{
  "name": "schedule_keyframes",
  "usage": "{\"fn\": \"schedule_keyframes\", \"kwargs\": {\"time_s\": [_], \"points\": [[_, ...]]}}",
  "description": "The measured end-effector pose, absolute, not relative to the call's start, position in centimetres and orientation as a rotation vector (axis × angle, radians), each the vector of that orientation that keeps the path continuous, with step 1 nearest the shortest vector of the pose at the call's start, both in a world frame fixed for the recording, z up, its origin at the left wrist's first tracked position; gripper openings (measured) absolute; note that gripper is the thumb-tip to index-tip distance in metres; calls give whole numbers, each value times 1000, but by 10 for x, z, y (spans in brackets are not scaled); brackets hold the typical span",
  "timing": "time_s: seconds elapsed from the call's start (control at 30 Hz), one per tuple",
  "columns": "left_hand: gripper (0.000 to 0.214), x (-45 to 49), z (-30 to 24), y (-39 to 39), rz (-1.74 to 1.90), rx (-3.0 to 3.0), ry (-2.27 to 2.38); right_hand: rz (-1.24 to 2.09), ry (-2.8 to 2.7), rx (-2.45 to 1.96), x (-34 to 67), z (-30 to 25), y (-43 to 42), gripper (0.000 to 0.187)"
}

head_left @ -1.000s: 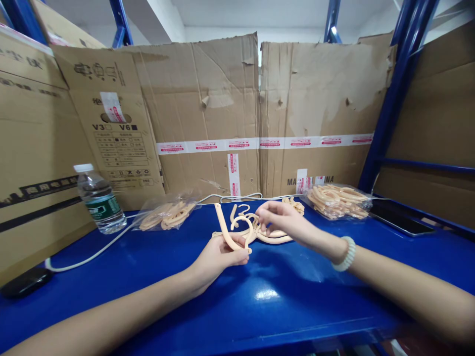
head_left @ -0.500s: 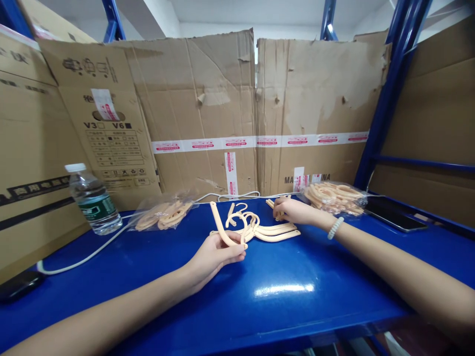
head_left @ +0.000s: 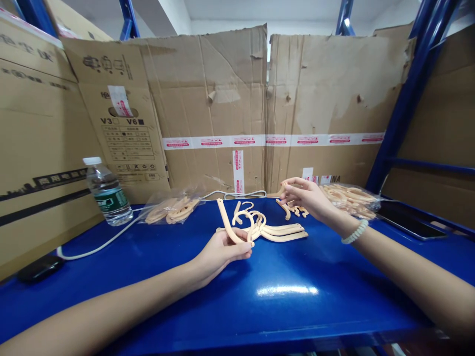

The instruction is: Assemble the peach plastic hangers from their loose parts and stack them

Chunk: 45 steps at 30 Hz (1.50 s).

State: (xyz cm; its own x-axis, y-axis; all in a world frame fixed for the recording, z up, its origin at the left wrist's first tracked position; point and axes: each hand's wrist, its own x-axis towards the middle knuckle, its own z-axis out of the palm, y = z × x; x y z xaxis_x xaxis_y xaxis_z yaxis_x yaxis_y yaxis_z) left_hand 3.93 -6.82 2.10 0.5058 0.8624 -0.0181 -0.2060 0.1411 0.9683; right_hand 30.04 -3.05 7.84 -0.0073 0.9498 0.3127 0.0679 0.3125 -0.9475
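Left grip [head_left: 227, 248] closed on a beige hanger [head_left: 224, 217], one arm pointing up, in front of the stacked hangers [head_left: 285, 238] on the blue desk [head_left: 222, 311]. Right grip [head_left: 307, 199] pinching a beige strip [head_left: 279, 191] at the fingertips, raised against the cardboard [head_left: 213, 118]; full shape hard to read. Loose parts [head_left: 287, 213] on desk just below that hand. Left bag [head_left: 174, 211] of hangers beside the bottle [head_left: 109, 195]; right bag [head_left: 352, 199] beside the phone [head_left: 411, 222].

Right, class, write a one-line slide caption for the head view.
Above a blue table, the left hand grips a cream hanger part while the right hand pinches another piece.
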Motion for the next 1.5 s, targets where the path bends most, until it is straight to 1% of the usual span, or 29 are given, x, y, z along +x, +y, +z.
{"fn": "schedule_keyframes", "kwargs": {"time_s": [0.13, 0.3, 0.4, 0.53, 0.57, 0.63, 0.7, 0.8, 0.93, 1.17, 1.5], "points": [[35, 39, 19, -68, 877, 1189, 689, 1205, -1192, -921, 286, 84, -44, 15], [33, 38, 16, -67, 877, 1221, 670, 1378, -1076, -844, 266, 78, -61, 9], [33, 38, 15, -66, 889, 1227, 649, 1441, -1087, -833, 256, 71, -68, 19], [35, 39, 16, -67, 907, 1224, 681, 1500, -1074, -836, 249, 64, -72, 42], [36, 39, 17, -68, 906, 1225, 687, 1529, -1085, -845, 249, 63, -72, 45], [36, 39, 18, -69, 905, 1229, 691, 1574, -1139, -880, 248, 61, -71, 42], [37, 39, 18, -69, 913, 1233, 683, 1556, -1224, -914, 247, 58, -70, 37], [38, 40, 17, -69, 930, 1222, 667, 1481, -1372, -941, 247, 54, -68, 36], [36, 40, 14, -67, 932, 1223, 619, 1477, -1559, -943, 247, 48, -64, 34], [32, 39, 12, -66, 939, 1270, 539, 1454, -1638, -871, 246, 44, -62, 36], [25, 40, 12, -67, 936, 1379, 566, 1392, -1817, -762, 238, 38, -69, 27]]}}
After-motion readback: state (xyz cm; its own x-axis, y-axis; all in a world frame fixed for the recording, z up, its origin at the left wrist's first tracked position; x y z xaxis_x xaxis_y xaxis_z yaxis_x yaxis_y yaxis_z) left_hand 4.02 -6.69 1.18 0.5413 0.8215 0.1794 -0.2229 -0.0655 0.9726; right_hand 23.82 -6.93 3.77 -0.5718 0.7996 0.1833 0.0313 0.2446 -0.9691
